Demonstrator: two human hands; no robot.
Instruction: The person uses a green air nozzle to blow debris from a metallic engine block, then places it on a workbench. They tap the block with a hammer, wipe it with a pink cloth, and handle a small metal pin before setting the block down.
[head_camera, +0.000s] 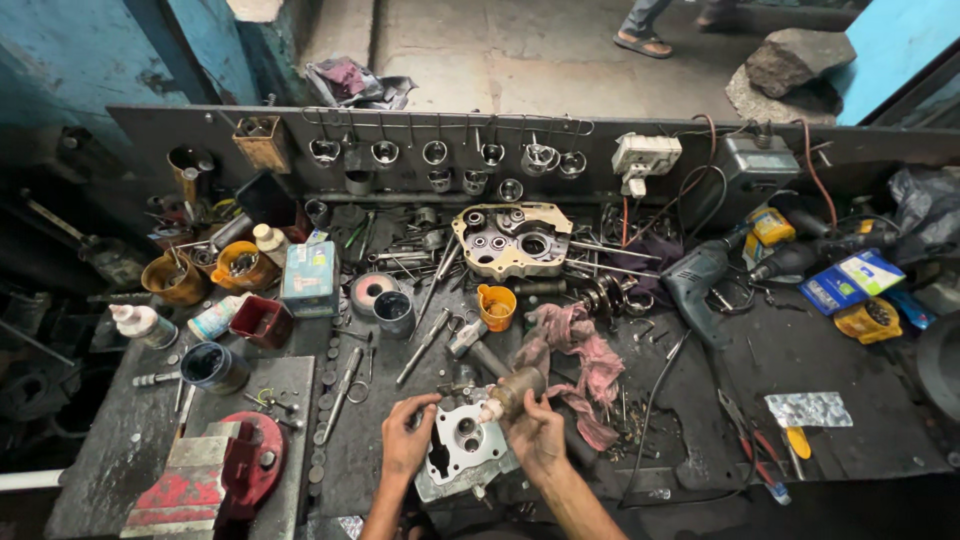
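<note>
At the lower left of the frame we see a red bench vise, then at lower centre our left hand curled on the grey metal engine part, our right hand closed around a dull brass-coloured cylinder, a pink rag just beyond.

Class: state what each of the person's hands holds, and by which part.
Left hand grips the grey metal engine part by its left edge. Right hand holds a small brownish bottle around its body.

A red vise, pink rag and electric drill lie about.
</note>
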